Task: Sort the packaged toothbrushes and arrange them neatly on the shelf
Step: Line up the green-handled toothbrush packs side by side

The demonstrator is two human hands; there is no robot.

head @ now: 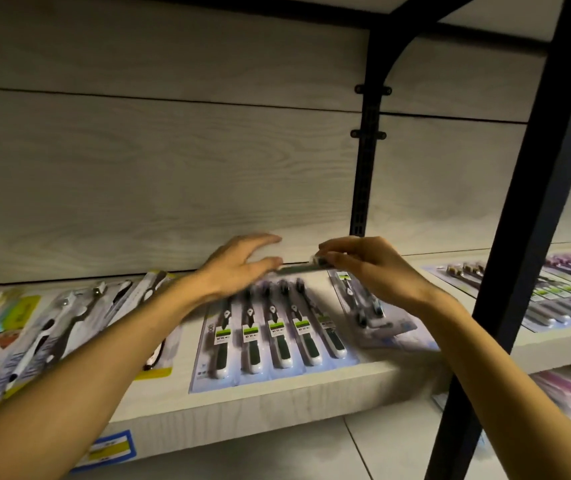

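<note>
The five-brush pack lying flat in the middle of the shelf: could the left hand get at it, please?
Probably yes: the left hand hovers open just over the top end of the five-brush pack, with nothing between them.

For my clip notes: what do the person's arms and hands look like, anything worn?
Both forearms are bare as far as the frame shows, with no sleeves visible. The left hand and right hand wear no gloves; no rings, watch or bracelets show, though motion blur hides fine detail.
</note>
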